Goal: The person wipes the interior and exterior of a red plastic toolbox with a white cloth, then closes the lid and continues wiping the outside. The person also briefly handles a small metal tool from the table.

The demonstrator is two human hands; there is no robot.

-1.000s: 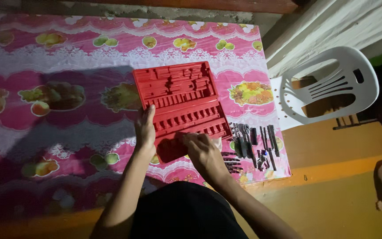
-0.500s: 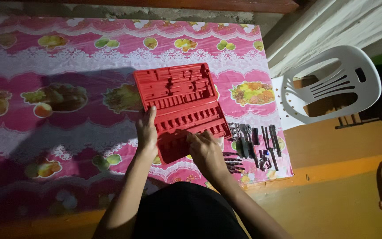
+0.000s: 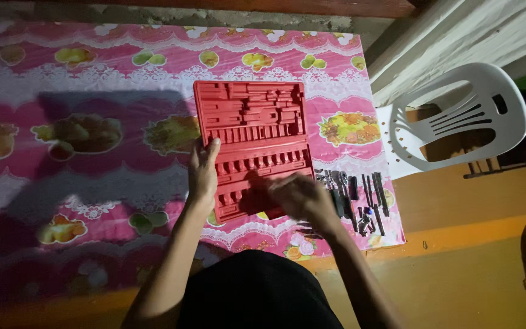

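A pink tablecloth (image 3: 92, 79) printed with fruit and lace patterns covers the table and takes up most of the view, its near edge hanging over an orange-brown floor (image 3: 458, 292). To the right, well apart from the work, stands a white plastic chair (image 3: 458, 122) with a slatted back, pushed clear of the table's right end.

Near the middle of the cloth lies a red moulded tool tray (image 3: 251, 140), flat and open side up, its rows of empty shaped slots running left to right; lying flat this way, every recess is exposed from above. Just right of the tray's near corner, a cluster of dark metal sockets and bits (image 3: 357, 198) is spread on the cloth, close enough to reach without leaning.

The person's left hand (image 3: 202, 173) rests against the tray's left edge, fingers extended and laid flat on the rim rather than curled around anything; it seems to steady the tray so it does not slide on the cloth. The right hand (image 3: 296, 195) hovers over the near right part of the tray, beside the loose pieces. It is blurred, its fingers loosely bent, and whether it pinches a small piece cannot be told. A dark garment (image 3: 257, 292) fills the near centre.
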